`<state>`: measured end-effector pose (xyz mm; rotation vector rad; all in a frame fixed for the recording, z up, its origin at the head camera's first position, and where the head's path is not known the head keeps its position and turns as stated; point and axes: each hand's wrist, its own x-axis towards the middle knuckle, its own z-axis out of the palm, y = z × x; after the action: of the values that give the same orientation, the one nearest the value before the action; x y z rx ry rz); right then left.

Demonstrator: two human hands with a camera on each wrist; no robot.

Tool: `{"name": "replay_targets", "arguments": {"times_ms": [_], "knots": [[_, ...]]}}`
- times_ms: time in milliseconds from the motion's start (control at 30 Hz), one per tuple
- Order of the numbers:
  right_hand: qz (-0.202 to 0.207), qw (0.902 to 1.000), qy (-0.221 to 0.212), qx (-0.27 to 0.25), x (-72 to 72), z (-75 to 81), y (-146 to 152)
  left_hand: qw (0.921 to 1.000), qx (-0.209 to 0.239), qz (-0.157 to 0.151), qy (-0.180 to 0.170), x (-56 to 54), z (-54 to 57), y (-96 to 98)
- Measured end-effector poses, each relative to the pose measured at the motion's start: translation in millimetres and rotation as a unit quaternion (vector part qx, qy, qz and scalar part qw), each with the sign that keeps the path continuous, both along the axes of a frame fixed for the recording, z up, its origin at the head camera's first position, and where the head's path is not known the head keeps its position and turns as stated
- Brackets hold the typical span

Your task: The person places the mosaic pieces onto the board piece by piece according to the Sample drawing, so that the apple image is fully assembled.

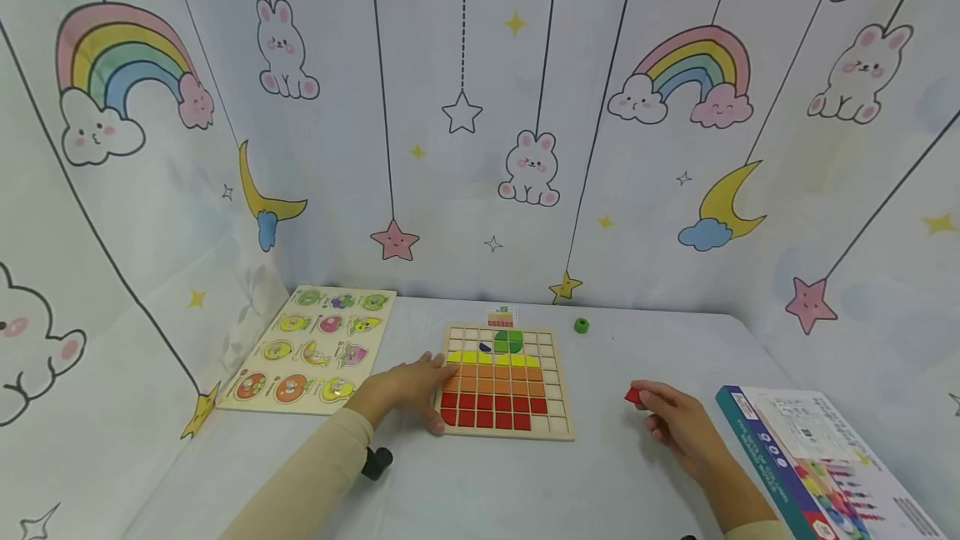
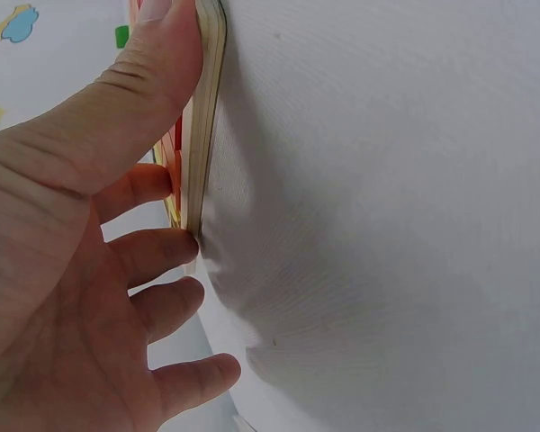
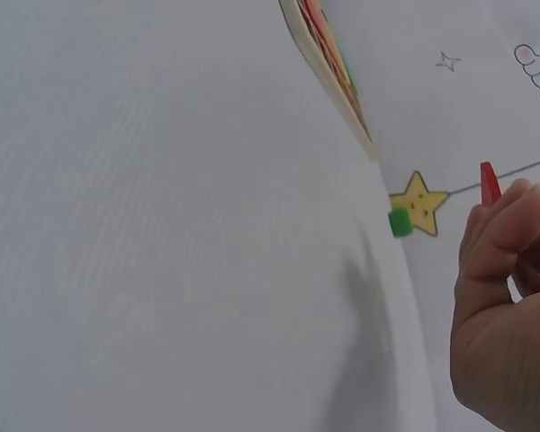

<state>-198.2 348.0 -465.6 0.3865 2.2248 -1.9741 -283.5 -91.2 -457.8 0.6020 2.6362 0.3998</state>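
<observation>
A wooden grid board [image 1: 557,408] lies in the middle of the table. Red, orange and yellow tiles fill most of its rows, with green and dark blue pieces near the top. My left hand [image 1: 411,386] rests at the board's left side. In the left wrist view its thumb [image 2: 162,63] lies along the board edge [image 2: 198,148] and the other fingers are spread. To the right of the board, my right hand [image 1: 678,427] pinches a small red tile [image 1: 633,395] between thumb and fingertips. The red tile [image 3: 490,183] sticks up from those fingertips in the right wrist view.
A fruit puzzle board [image 1: 360,373] lies at the back left. Behind the grid board are a small picture card [image 1: 502,317] and a green bead [image 1: 581,325]. A printed box [image 1: 825,465] stands at the right, and a black object [image 1: 377,462] sits near the left forearm.
</observation>
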Motion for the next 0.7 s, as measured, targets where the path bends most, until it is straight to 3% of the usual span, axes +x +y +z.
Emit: {"name": "replay_targets", "arguments": {"times_ms": [200, 333, 533, 700], "knots": [[-0.014, 0.9992, 0.028, -0.025, -17.3, 0.0, -29.1, 1.0000, 0.004, 0.002, -0.003, 0.7, 0.4, 0.9], [0.006, 0.9988, 0.041, -0.026, -28.1, -4.8, -53.1, 1.0000, 0.005, 0.006, -0.005, 1.4, 0.6, 1.3], [0.103, 0.9939, 0.030, 0.026, -37.8, -11.9, -85.3, 0.9997, 0.011, 0.016, -0.014, 3.4, 0.5, 1.4], [0.194, 0.9736, 0.046, 0.111, -37.8, -14.1, -104.0, 0.9997, 0.015, 0.017, -0.008, 4.7, 1.5, 0.4]]}}
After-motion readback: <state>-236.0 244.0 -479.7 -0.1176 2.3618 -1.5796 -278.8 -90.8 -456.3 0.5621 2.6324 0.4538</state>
